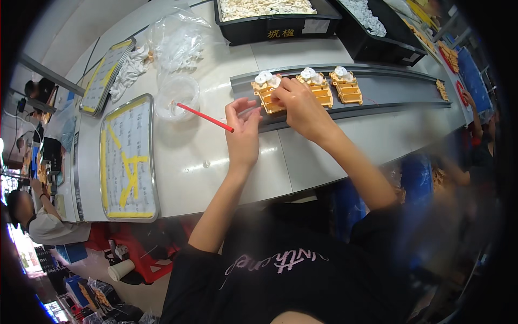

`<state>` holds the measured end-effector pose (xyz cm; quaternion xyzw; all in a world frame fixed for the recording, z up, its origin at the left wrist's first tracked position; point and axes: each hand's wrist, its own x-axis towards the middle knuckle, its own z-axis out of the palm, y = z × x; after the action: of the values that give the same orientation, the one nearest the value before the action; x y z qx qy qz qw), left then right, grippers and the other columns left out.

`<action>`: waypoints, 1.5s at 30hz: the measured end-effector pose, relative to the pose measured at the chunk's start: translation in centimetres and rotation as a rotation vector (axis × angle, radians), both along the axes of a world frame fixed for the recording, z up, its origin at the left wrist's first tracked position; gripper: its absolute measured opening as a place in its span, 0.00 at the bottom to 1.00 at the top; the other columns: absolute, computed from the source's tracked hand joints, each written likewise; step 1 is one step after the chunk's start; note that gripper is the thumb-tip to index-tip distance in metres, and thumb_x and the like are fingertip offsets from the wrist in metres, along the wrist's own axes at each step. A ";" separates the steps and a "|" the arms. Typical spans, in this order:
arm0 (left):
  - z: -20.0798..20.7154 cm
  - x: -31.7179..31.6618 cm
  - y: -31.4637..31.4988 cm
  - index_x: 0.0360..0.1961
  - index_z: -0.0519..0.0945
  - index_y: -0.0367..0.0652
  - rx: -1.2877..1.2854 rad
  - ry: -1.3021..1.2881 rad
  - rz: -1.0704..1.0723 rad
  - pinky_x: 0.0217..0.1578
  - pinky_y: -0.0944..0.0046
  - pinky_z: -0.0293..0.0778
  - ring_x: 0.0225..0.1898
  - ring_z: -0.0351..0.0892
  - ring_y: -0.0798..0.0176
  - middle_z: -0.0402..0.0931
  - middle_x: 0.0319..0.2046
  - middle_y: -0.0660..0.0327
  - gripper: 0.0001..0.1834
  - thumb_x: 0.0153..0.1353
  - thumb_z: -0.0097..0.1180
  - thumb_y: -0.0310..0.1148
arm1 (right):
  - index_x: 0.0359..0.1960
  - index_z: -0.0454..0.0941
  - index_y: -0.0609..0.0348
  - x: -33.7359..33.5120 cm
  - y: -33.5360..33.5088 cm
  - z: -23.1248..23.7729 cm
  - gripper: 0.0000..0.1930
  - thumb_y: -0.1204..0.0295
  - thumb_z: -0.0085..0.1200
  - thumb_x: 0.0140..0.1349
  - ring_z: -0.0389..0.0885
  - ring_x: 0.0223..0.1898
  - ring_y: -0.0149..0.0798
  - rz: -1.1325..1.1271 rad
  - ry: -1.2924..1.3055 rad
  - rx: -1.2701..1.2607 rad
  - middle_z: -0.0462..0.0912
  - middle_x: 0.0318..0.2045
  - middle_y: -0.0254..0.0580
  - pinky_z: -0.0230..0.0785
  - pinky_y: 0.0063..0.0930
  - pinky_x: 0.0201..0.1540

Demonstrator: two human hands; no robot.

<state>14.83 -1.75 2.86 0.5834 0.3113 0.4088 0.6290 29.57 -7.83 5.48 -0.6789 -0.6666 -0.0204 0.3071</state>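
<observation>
Three orange-yellow plastic frames, each with white round parts at the far end, sit on a long grey track. My right hand [305, 108] bends over the left frame [266, 96], fingers pinched at its inner edge; what they hold is hidden. Beside that frame's left edge is my left hand [243, 127], its fingers loosely curled and apart, with nothing visible in them. A thin red stick [205, 117] slants out of a clear plastic cup [186, 89], its end overlapping my left hand. The middle frame [322, 94] is partly behind my right hand; the right frame [347, 89] stands free.
Black bins hold cream pieces [267, 8] and pale pieces [367, 16] at the back. A clear bag [178, 46] of white parts lies behind the cup. Left are trays [129, 156] with yellow tape and a white cloth [129, 70]. Co-workers sit at both sides.
</observation>
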 end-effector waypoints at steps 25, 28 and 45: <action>-0.7 -1.6 -15.9 0.68 0.51 0.40 -0.980 -0.146 -0.732 0.58 0.47 0.67 0.63 0.63 0.46 0.58 0.64 0.45 0.34 0.71 0.28 0.53 | 0.38 0.76 0.69 6.5 -40.5 -17.1 0.12 0.70 0.53 0.60 0.79 0.30 0.39 -1.161 0.765 -0.280 0.80 0.32 0.51 0.70 0.32 0.35; -2.0 -1.8 -17.1 0.68 0.51 0.41 -0.948 -0.090 -0.765 0.58 0.48 0.67 0.64 0.62 0.47 0.58 0.64 0.43 0.34 0.70 0.29 0.54 | 0.39 0.75 0.70 4.0 -41.6 -22.0 0.15 0.68 0.54 0.59 0.80 0.32 0.43 -0.862 0.808 -0.645 0.80 0.31 0.54 0.70 0.35 0.35; -5.5 -2.7 -18.5 0.69 0.49 0.58 -0.947 -0.102 -0.882 0.62 0.46 0.59 0.66 0.57 0.55 0.55 0.66 0.61 0.30 0.69 0.40 0.49 | 0.53 0.66 0.64 -2.7 -34.8 -1.1 0.22 0.84 0.53 0.55 0.76 0.45 0.32 -1.072 0.893 0.241 0.75 0.42 0.42 0.69 0.25 0.47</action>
<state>12.12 -20.27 -2.63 0.2957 0.1589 -0.0422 0.9410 26.85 -42.59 4.38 -0.8183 -0.0437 0.0380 0.5719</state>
